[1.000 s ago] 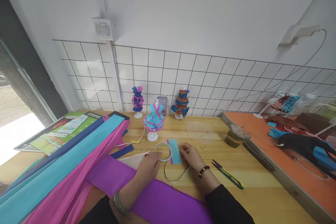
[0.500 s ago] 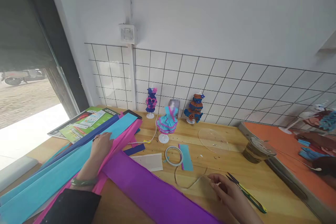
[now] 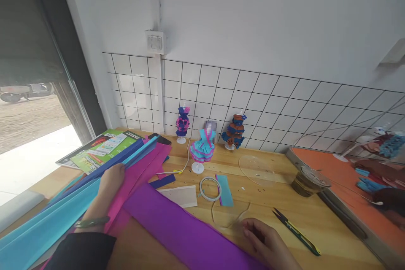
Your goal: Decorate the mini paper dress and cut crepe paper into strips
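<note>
My left hand (image 3: pixel 111 182) is closed on a long light blue strip of crepe paper (image 3: pixel 60 219), which is bunched and folded at the fingers. Beneath it lie pink crepe paper (image 3: pixel 142 173) and a dark blue strip (image 3: pixel 126 152). A wide purple crepe paper sheet (image 3: pixel 177 223) stretches across the front of the table. Just right of this sheet rests my right hand (image 3: pixel 267 240), its fingers loosely curled, with nothing visible in them. A thin bent cord (image 3: pixel 218 222) lies by its fingertips. Yellow-handled thread snips (image 3: pixel 297 233) are to the right of that hand.
Three small dress stands at the back carry a purple-pink dress (image 3: pixel 182 122), a blue-pink dress (image 3: pixel 202 151) and a brown-blue dress (image 3: pixel 234 130). A tape roll (image 3: pixel 210 189), a lidded cup (image 3: pixel 308 181), booklets (image 3: pixel 104 149) and an orange-topped surface (image 3: pixel 344 190) surround the work area.
My left hand has moved left and toward me, pulling and folding the light blue paper, so more pink shows. My right hand has moved slightly left and down, its fingers curling in.
</note>
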